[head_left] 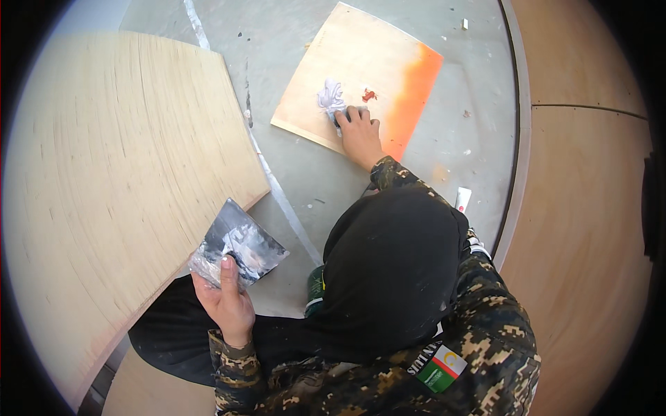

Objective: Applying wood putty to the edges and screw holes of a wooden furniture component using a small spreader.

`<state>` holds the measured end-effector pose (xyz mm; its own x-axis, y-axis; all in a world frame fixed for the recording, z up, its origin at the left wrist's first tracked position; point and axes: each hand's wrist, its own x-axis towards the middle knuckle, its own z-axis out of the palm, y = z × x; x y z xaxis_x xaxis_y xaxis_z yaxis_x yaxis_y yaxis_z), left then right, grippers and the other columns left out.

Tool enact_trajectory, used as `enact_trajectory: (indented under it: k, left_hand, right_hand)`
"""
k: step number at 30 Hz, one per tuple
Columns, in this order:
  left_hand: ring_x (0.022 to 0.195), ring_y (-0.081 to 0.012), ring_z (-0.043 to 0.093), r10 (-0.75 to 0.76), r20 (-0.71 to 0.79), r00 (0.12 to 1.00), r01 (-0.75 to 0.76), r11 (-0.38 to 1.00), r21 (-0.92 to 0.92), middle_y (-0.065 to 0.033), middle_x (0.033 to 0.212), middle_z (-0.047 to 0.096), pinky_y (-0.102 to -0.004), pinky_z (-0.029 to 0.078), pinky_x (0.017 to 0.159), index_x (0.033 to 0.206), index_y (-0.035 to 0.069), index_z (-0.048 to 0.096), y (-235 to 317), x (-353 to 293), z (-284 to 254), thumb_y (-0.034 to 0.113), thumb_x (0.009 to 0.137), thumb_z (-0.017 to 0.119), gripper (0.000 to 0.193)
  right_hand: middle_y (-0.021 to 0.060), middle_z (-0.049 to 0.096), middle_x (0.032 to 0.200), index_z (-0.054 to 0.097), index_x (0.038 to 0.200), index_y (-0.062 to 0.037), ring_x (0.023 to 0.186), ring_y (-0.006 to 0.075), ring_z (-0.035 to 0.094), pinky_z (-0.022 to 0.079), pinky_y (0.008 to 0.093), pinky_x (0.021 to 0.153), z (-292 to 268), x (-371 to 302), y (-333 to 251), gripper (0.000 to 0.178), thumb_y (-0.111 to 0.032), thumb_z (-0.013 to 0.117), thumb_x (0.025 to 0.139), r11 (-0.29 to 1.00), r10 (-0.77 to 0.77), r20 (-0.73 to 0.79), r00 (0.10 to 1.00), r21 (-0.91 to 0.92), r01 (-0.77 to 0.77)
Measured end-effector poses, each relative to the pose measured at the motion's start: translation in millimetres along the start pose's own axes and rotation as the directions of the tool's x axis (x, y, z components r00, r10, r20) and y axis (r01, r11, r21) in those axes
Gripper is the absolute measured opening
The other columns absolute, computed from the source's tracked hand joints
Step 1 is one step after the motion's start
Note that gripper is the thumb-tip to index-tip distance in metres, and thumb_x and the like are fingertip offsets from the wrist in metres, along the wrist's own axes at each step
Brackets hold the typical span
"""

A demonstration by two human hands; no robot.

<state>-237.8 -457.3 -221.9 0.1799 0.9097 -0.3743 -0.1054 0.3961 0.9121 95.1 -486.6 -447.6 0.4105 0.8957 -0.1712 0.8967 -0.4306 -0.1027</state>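
Observation:
My left hand [227, 303] grips a dark, flat square plate [267, 251] smeared with white putty, the thumb pressed on its face. Farther off to the right, my right hand [361, 137] is bent over a pale board [309, 83] with a bright orange band along its right side. Its fingers close on a dark, putty-smeared scraper [338, 119], mostly hidden beneath them. Touching the scraper's far side is a heap of pale lilac putty [331, 93]. A small red-brown dab [369, 95] sits on the board just beyond the fingers.
A large pale plywood sheet [132, 139] fills the left side, close to my left hand. The grey surface [472, 90] under the board carries specks and a white streak. A white tube [463, 200] lies at the right, and a dark green container [316, 288] stands beside my black-covered head.

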Motion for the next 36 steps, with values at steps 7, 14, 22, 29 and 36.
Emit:
enact_trajectory:
  k: [7,14,22,29,36]
  left_hand:
    - [0.112,-0.0144,0.057,0.004,-0.028,1.0,-0.004,1.0,0.023,-0.0102,0.126,0.058,-0.0286,0.045,0.098,0.134,-0.004,0.044,-1.6,-5.5,-1.5,0.002,0.099,0.057,0.038]
    - [0.108,-0.0167,0.061,0.048,-0.038,0.998,-0.047,0.999,0.02,-0.0101,0.12,0.062,-0.0332,0.048,0.096,0.129,-0.003,0.049,-6.4,-4.6,-0.6,0.005,0.101,0.056,0.03]
    - [0.104,-0.0226,0.066,0.007,-0.013,1.0,-0.01,0.973,-0.232,-0.0118,0.118,0.063,-0.0408,0.058,0.085,0.132,-0.001,0.048,0.6,-2.9,12.9,0.011,0.102,0.052,0.032]
    - [0.107,-0.0251,0.068,-0.163,0.322,0.933,0.326,0.763,-0.558,-0.009,0.123,0.065,-0.0453,0.058,0.085,0.133,0.005,0.051,-6.9,1.1,10.1,0.016,0.1,0.052,0.035]
    - [0.105,-0.0244,0.068,-0.133,0.523,0.842,0.498,0.564,-0.659,-0.0091,0.118,0.067,-0.0438,0.057,0.088,0.13,0.006,0.053,-13.5,7.2,-16.9,0.019,0.101,0.051,0.031]
  right_hand:
    - [0.0106,0.058,0.121,0.061,0.125,-0.0136,0.114,0.0337,0.052,0.044,0.0552,0.084,14.2,22.2,-10.3,0.036,-0.015,0.055,0.089,0.999,-0.038,-0.163,0.986,-0.023,0.035]
    - [0.0114,0.063,0.12,0.072,0.107,-0.0119,0.112,0.0344,0.057,0.045,0.0555,0.086,-7.8,28.6,-6.2,0.025,-0.015,0.055,0.089,0.992,-0.073,0.188,0.979,-0.084,0.09]
    - [0.0091,0.068,0.122,0.064,0.131,-0.009,0.103,0.0216,0.066,0.052,0.0384,0.093,-115.0,-3.1,22.9,0.035,-0.01,0.058,0.097,0.657,-0.303,0.277,0.912,0.754,-0.011]
    - [0.0058,0.064,0.122,0.051,0.142,-0.0032,0.097,0.0137,0.063,0.053,0.0302,0.09,-264.4,-61.9,-37.4,0.045,-0.001,0.055,0.097,0.414,-0.396,0.101,0.913,0.907,0.079]
    - [0.0153,0.05,0.139,0.042,0.145,-0.0012,0.131,0.0309,0.051,0.042,0.0418,0.109,-304.7,-129.9,-146.2,0.069,0.015,0.053,0.079,0.333,-0.781,-0.348,0.519,0.471,0.817]
